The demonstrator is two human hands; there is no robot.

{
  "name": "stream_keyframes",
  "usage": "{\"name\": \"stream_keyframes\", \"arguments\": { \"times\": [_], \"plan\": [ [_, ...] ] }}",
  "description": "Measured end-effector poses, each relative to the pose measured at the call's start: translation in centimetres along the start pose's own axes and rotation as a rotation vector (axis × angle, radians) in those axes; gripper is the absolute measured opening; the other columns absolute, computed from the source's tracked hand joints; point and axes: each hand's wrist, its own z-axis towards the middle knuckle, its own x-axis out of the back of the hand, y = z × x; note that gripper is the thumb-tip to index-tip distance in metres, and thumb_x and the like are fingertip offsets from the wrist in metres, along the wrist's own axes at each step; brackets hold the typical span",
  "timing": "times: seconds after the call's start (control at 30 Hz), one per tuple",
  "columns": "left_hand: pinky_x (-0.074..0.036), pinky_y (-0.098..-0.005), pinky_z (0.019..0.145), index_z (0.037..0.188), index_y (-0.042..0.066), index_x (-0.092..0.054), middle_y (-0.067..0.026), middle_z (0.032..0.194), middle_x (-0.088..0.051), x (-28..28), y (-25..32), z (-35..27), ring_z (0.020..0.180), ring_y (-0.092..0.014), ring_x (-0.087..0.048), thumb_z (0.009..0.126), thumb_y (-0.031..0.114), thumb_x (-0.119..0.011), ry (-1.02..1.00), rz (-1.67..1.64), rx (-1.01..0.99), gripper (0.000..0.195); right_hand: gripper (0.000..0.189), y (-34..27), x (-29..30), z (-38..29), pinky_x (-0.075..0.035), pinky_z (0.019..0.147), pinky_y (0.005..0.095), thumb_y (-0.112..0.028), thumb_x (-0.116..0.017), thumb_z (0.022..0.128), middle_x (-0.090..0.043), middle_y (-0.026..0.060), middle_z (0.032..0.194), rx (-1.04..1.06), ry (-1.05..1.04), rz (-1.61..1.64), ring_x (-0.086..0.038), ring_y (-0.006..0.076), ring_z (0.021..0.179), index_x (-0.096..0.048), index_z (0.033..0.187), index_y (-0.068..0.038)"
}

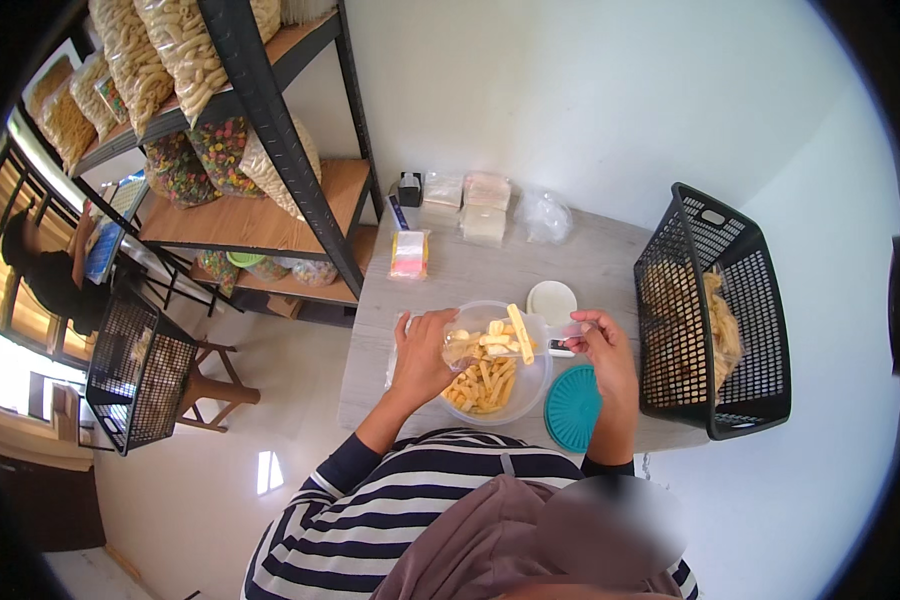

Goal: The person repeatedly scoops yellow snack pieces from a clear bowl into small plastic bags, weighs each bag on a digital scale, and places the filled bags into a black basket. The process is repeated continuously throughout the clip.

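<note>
My right hand (604, 351) grips the handle of a clear plastic scoop (544, 337) loaded with pale yellow stick snacks (499, 339). One longer stick (520, 334) lies across the scoop's edge. At the scoop's front end, my left hand (425, 356) holds what looks like a clear plastic bag (461, 351); its outline is hard to make out. Below both hands stands a translucent round tub (534, 397) with more yellow sticks (484, 386) in it. A teal ribbed lid (572, 409) lies right of the tub, partly behind my right forearm. A white kitchen scale (552, 301) sits behind the scoop.
A black plastic basket (750, 330) with bagged snacks stands at the table's right. Packs of plastic bags (484, 214) and a crumpled clear bag (544, 216) lie at the back. Left are a shelf rack (270, 210), a basket (139, 367) on a stool (214, 386), and another person (52, 277).
</note>
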Motion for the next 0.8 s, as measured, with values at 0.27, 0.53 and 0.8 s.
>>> {"name": "stream_keyframes", "arguments": {
  "times": [0.27, 0.53, 0.8],
  "plan": [
    [-0.039, -0.0460, 0.100, 0.131, 0.005, -0.051, -0.0155, 0.120, -0.059, -1.8, 3.9, 2.6, 0.113, -0.035, -0.055, 0.067, 0.027, -0.089, -0.117, -0.230, -0.095, 0.077, 0.024, -5.4, -1.9, -3.3, -0.052, 0.074, 0.0290, -0.001, -0.049, 0.098, -0.070, 0.0114, 0.092, 0.183, 0.100, -0.296, -0.065, 0.0141, 0.077, -0.063, 0.118, -0.003],
    [-0.048, -0.0357, 0.097, 0.134, 0.005, -0.049, -0.0132, 0.120, -0.061, -4.6, 3.5, 2.8, 0.114, -0.024, -0.060, 0.069, 0.018, -0.090, -0.277, -0.682, 0.018, 0.078, 0.031, -6.6, -3.9, -5.7, -0.052, 0.073, 0.0313, 0.006, -0.045, 0.096, -0.066, 0.0144, 0.098, 0.591, 0.045, -0.699, -0.067, 0.0211, 0.081, -0.063, 0.120, -0.003],
    [-0.047, -0.0318, 0.097, 0.138, 0.010, -0.046, -0.0060, 0.112, -0.060, -5.6, 0.8, 1.8, 0.110, -0.018, -0.057, 0.075, 0.015, -0.088, -0.333, -1.010, 0.081, 0.076, 0.035, -6.6, -3.1, -6.2, -0.050, 0.077, 0.0401, 0.011, -0.049, 0.085, -0.063, 0.0161, 0.100, 0.521, 0.179, -0.669, -0.061, 0.0335, 0.085, -0.065, 0.112, -0.004]
  ]
}}
